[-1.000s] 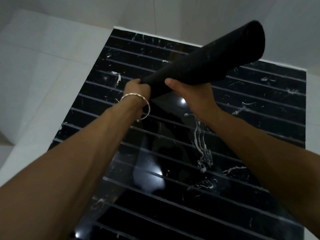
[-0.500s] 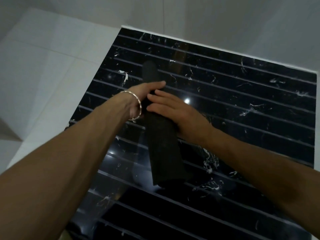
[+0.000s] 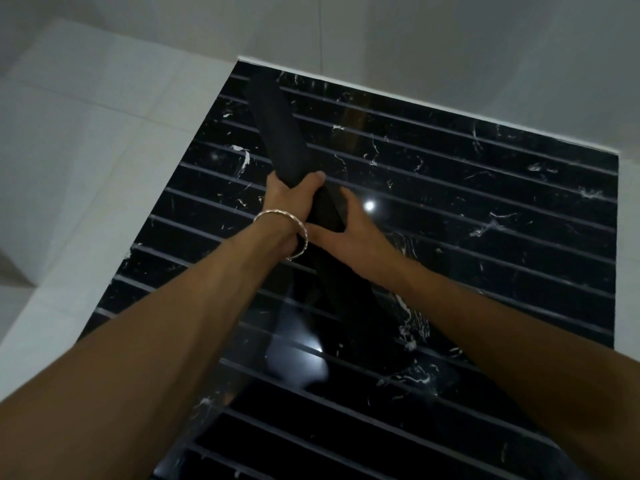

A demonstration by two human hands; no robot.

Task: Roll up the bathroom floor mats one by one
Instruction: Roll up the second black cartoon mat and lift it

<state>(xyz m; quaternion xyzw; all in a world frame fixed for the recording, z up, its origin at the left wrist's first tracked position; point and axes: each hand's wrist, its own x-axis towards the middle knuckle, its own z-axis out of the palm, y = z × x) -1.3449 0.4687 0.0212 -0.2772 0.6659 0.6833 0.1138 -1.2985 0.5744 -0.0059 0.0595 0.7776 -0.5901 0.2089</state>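
A black floor mat [image 3: 277, 133], rolled into a long tight tube, runs diagonally from the far left of the dark floor down toward me. My left hand [image 3: 291, 199], with a silver bangle on the wrist, is wrapped around the roll near its middle. My right hand [image 3: 346, 230] clasps the roll just below, thumb on one side and fingers on the other. The roll's lower end passes under my right forearm and blends into the dark floor, so I cannot tell where it ends.
Glossy black marble floor [image 3: 485, 220] with pale grooved lines lies below, reflecting a ceiling light. White tiled floor [image 3: 86, 150] borders it on the left, and a white wall [image 3: 415, 46] rises at the back.
The roll went from raised and pointing up-right to lying lengthwise away from me. My hands shifted from flat on the roll to gripping it.
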